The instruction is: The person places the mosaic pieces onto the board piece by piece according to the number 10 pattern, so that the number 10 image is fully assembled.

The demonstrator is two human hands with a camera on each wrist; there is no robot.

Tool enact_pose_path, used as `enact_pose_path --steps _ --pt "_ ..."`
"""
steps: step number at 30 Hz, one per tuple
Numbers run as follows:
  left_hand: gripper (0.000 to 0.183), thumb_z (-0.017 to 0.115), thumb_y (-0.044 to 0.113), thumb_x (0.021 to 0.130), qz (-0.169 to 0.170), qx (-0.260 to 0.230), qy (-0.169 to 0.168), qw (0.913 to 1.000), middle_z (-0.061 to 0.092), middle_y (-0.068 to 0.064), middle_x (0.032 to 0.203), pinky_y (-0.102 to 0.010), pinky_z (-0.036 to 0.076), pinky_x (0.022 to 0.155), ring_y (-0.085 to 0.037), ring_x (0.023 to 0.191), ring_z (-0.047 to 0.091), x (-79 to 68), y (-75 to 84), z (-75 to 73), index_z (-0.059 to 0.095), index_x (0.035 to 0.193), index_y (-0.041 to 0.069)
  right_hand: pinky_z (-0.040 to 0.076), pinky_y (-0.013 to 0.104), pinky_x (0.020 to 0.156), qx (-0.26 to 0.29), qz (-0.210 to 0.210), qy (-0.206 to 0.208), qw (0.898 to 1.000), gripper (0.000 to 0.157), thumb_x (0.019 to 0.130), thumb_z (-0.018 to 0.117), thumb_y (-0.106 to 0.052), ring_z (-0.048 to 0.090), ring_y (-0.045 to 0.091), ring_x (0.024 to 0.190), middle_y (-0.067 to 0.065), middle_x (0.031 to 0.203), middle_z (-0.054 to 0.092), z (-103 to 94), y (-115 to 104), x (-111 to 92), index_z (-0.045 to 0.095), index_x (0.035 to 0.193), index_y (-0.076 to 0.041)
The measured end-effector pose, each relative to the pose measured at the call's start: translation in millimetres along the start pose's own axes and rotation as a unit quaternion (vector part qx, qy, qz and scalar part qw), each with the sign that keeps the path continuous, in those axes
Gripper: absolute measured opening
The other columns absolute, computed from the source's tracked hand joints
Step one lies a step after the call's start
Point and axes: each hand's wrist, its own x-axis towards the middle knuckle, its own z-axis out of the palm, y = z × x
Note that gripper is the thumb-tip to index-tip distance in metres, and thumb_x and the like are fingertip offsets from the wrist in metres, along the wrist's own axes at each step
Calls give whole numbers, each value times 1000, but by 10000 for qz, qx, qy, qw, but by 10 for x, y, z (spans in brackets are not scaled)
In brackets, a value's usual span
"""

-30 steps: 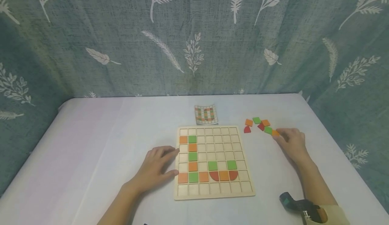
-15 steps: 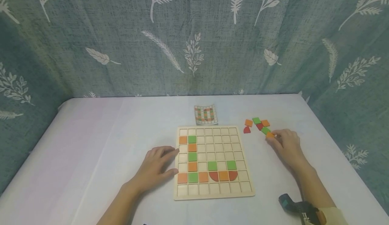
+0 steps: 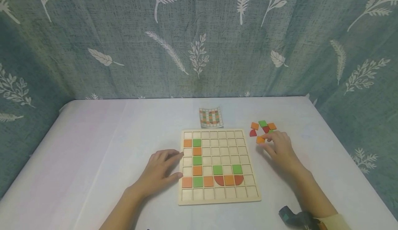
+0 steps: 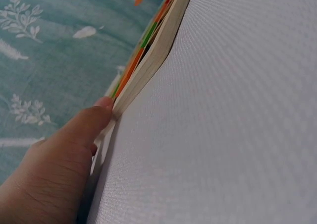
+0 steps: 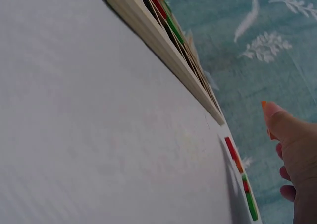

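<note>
My right hand [image 3: 281, 151] pinches a square orange tile [image 3: 260, 140] between thumb and fingers, just right of the wooden grid board [image 3: 217, 197]. In the right wrist view the orange tile [image 5: 264, 105] shows past the thumb, lifted above the table. My left hand [image 3: 160, 169] rests along the board's left edge, thumb and fingertips touching the rim, fingers relaxed. The left wrist view has the thumb [image 4: 94, 120] against the board's side [image 4: 148, 68]. Set in the board are orange and green squares down the left, plus green, orange and red rounded tiles lower right.
Loose tiles lie right of the board: orange squares [image 3: 254, 125], a green square [image 3: 262, 123] and red rounded pieces [image 3: 253, 133]. Another green tile is partly hidden by my right fingers. A small pattern card [image 3: 211, 117] lies behind the board. A patterned curtain [image 3: 130, 50] hangs behind the table.
My right hand has moved left from the loose tiles toward the board, carrying the orange tile. The green tile beside it shifted slightly left. My left hand stays put.
</note>
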Motion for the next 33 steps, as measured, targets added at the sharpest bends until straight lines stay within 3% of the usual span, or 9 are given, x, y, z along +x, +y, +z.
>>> enact_pose_path --steps 5,10,17,24,33 --pt "55 65 40 85 21 14 -5 10000 50 -2 129 -45 29 98 -24 120 42 1 4 -11 54 134 17 32 47 86 168 -367 -109 9991 27 86 68 -16 43 27 100 11 99 58 74 -124 -11 58 106 -2" --pt "56 65 39 84 5 -30 4 10000 50 -3 128 -46 30 98 -25 119 42 8 18 -27 54 134 16 33 48 91 345 -463 -324 9978 27 85 69 -18 44 25 105 8 103 57 151 -281 -27 59 107 -5" --pt "56 66 39 84 7 -38 2 10000 51 -4 128 -45 30 98 -25 119 42 12 26 -30 54 133 16 37 40 84 582 -644 -685 9939 24 84 70 -21 41 19 101 1 104 58 241 -443 -53 60 104 -11" --pt "56 66 39 84 7 -37 10 10000 50 -3 128 -45 30 98 -25 119 42 8 26 -29 54 134 16 36 33 81 827 -987 -904 9875 23 85 69 -26 38 12 96 -10 97 55 332 -431 -90 60 104 -17" --pt "56 66 39 83 27 -53 22 10000 51 -4 129 -45 30 98 -25 119 42 16 27 -27 55 133 16 37 33 80 588 -1244 -1015 9853 21 85 69 -30 39 11 95 -11 98 58 392 -363 -93 63 103 -19"
